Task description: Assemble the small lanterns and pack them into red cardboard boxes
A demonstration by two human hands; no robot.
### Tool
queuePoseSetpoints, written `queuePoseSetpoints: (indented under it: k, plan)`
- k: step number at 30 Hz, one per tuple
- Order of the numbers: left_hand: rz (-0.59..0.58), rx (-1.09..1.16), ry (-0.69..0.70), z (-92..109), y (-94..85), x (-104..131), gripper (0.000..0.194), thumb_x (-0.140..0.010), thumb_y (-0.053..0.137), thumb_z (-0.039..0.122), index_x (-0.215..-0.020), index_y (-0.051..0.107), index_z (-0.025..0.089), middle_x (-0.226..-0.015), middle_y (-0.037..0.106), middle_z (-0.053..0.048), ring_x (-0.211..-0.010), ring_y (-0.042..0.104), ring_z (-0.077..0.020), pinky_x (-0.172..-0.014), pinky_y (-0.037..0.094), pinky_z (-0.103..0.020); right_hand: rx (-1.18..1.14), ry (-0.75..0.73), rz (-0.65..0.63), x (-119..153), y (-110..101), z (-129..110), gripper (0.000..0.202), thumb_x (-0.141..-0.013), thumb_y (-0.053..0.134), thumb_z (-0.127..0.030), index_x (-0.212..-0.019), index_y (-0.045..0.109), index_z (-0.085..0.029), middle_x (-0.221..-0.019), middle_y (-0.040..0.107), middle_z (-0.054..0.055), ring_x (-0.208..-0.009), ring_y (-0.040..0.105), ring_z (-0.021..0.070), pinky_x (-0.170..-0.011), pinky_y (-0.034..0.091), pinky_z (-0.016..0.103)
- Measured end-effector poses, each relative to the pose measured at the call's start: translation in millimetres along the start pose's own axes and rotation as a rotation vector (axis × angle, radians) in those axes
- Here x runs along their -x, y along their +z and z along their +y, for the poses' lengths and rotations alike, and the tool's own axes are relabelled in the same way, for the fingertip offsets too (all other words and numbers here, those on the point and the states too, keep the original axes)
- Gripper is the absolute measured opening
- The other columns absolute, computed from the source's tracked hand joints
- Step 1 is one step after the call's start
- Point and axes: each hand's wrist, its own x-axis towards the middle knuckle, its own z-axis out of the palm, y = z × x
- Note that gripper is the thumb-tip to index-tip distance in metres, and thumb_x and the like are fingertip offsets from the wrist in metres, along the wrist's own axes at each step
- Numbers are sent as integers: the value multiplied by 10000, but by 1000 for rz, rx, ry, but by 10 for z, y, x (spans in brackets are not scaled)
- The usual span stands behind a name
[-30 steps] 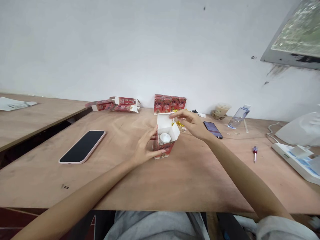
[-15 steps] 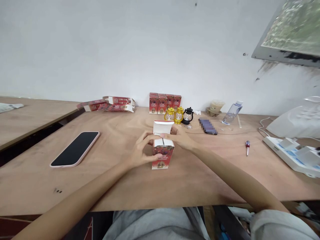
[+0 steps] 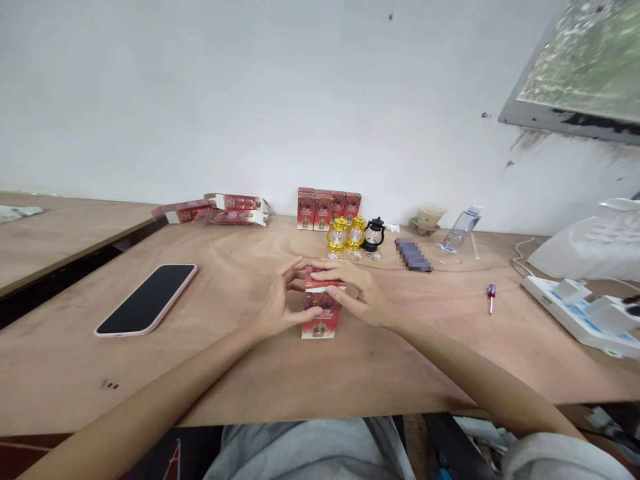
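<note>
A red printed cardboard box [image 3: 319,325] stands upright on the table in front of me, its top lid folded down nearly flat. My left hand [image 3: 283,300] grips its left side, with the thumb across the front face and the fingers behind. Over the top and right edge lies my right hand [image 3: 363,290], its fingers pressing on the lid and the thumb at the lid's front edge. What is inside the box is hidden. Beyond it stand two gold mini lanterns [image 3: 337,235] and a black mini lantern [image 3: 374,234], with small metal bits in front of them.
Several red boxes [image 3: 323,210] stand by the wall; flattened cartons [image 3: 233,216] lie to their left. A pink-edged phone [image 3: 147,300] is at left. At right are a second phone [image 3: 413,255], drink cup [image 3: 430,217], bottle [image 3: 461,229], screwdriver [image 3: 491,298] and power strip [image 3: 583,313].
The box's raised white lid has been folded down over the top. My right hand has moved from behind the lid to on top of it; my left hand keeps its hold.
</note>
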Motion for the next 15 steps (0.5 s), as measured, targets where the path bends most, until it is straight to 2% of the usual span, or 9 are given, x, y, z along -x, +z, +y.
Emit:
queuePoseSetpoints:
  k: [3, 7, 12, 15]
  plan:
    - [-11, -14, -9, -19, -8, 25, 818, -711, 702, 289, -1369, 216, 280, -1318, 452, -123, -1147, 534, -260, -904, 499, -456, 214, -117, -30, 63, -5, 47, 338, -925, 402, -354, -1191, 582, -247, -1273, 580, 76, -1283, 431, 206, -1080, 340, 460]
    - [-87, 17, -78, -4, -4, 24, 825, -747, 670, 350, -1416, 197, 258, -1339, 459, -138, -1214, 483, -290, -954, 462, -478, 450, -183, -148, 146, -42, 111, 434, -849, 532, -462, -1230, 556, -257, -1348, 510, 82, -1321, 370, 260, -1086, 336, 507]
    - [-246, 69, -79, -110, -53, -12, 894, -750, 595, 575, -1451, 162, 228, -1442, 363, -141, -1307, 374, -321, -1053, 353, -511, 448, -56, -155, 150, -94, -16, 383, -865, 541, -351, -1239, 537, -267, -1378, 464, 95, -1292, 415, 252, -1049, 388, 488]
    - [-400, -61, -99, -243, -112, -18, 733, -829, 428, 618, -1427, 263, 229, -1452, 366, -121, -1327, 349, -301, -1082, 297, -510, 383, 105, -203, 51, -214, -130, 482, -802, 626, -278, -1263, 494, -231, -1309, 514, 129, -1223, 484, 270, -968, 455, 463]
